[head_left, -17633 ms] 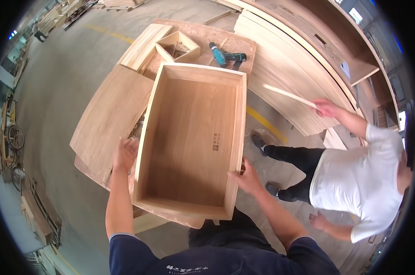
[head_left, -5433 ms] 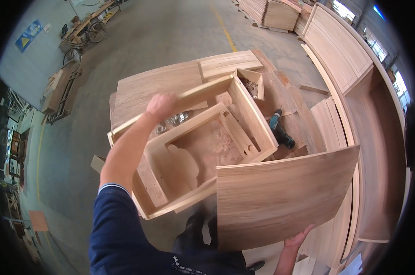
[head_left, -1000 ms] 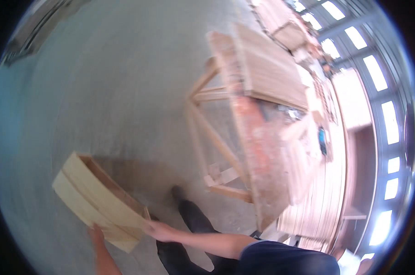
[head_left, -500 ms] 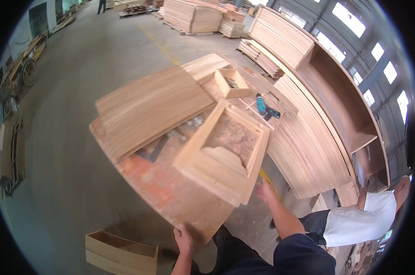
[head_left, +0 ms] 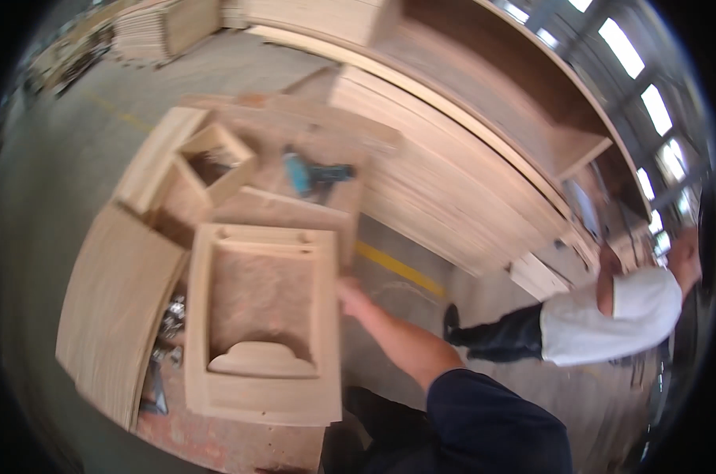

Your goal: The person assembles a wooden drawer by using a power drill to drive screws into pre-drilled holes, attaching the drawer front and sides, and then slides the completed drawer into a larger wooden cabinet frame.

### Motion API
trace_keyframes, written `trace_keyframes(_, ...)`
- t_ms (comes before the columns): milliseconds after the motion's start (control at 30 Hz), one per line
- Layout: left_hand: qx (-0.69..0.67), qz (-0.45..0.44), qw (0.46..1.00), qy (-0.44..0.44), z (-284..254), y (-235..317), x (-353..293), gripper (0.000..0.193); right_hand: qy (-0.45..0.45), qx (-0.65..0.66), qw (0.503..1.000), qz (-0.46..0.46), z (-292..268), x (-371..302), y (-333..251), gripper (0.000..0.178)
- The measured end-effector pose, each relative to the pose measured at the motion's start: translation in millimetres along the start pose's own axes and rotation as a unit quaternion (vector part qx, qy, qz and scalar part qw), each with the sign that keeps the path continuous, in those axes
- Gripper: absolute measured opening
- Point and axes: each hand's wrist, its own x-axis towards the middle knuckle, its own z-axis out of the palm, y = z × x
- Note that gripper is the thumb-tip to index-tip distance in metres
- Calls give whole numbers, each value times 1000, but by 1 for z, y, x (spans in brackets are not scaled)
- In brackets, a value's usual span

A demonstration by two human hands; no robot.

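Observation:
A pale wooden frame (head_left: 198, 316), like a drawer or box carcass, lies on the worktable (head_left: 239, 442) in front of me. Its opening has a curved-top wooden piece (head_left: 261, 360) along the near side. My right hand (head_left: 353, 300) is at the frame's right edge, arm stretched forward from a dark sleeve. Motion blur and the edge make its fingers hard to read, so whether it touches or grips the frame does not show. My left hand is out of view.
Flat boards (head_left: 117, 308) lie left, beside loose metal hardware (head_left: 171, 324). Beyond stand a small open wooden box (head_left: 239, 175) and a teal cordless drill (head_left: 298, 174). Stacked panels (head_left: 452, 182) and a large cabinet (head_left: 516, 79) rise behind. A person in a white shirt (head_left: 610, 320) stands right.
My view has swung to the right, so the table sits farther left and the frame looks squarer. My right hand has come to the frame's right side. My left hand has left the view.

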Motion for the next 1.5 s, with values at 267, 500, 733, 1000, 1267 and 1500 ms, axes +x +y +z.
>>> trace_keyframes(267, 181, 84, 976, 91, 27, -4, 16, 68, 8, -107, 992, -65, 18, -25, -25, 30)
trace_keyframes(500, 329, 172, 925, 86, 35, -38, 85, 66, 26, -169, 980, -98, 18, -6, -15, 40)
trace_keyframes(733, 471, 234, 828, 194, 3, -142, 154, 64, -30, -216, 975, 48, 29, -19, -26, 70)
trace_keyframes(1000, 495, 318, 782, 207, 4, -194, 161, 56, -13, -73, 988, -133, 42, -51, -43, 56)
trace_keyframes(1267, 176, -35, 971, 156, 28, -139, 115, 90, -100, -15, 983, -153, 36, -18, -30, 48)
trace_keyframes(1500, 818, 180, 545, 37, 23, -141, 50, 96, -16, -160, 964, -211, 24, 32, -48, 60)
